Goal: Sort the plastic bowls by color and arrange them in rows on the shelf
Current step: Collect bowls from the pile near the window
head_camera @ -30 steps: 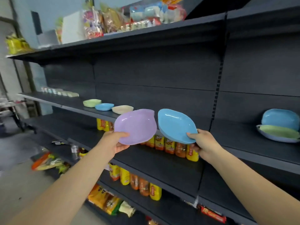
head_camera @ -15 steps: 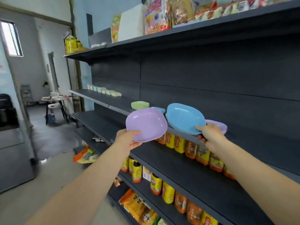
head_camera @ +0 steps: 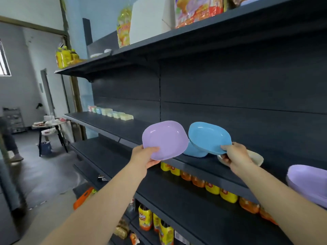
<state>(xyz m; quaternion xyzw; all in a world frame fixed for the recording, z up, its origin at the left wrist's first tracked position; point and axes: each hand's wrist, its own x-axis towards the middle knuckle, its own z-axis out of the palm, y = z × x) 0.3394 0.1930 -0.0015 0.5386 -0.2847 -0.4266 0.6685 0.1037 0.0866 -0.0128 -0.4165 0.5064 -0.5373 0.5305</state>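
Mid-placing: left hand (head_camera: 143, 156) pinches lilac plastic bowl (head_camera: 165, 140), right hand (head_camera: 235, 157) pinches blue plastic bowl (head_camera: 209, 137) w/ a blue bowl on shelf (head_camera: 192, 151) just below; next prob. stack blue on blue.

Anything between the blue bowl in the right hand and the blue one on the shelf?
Nothing visible. The held blue bowl in the right hand hangs right above the shelved blue bowl, overlapping it. The cream bowl sits to the right, off that path.
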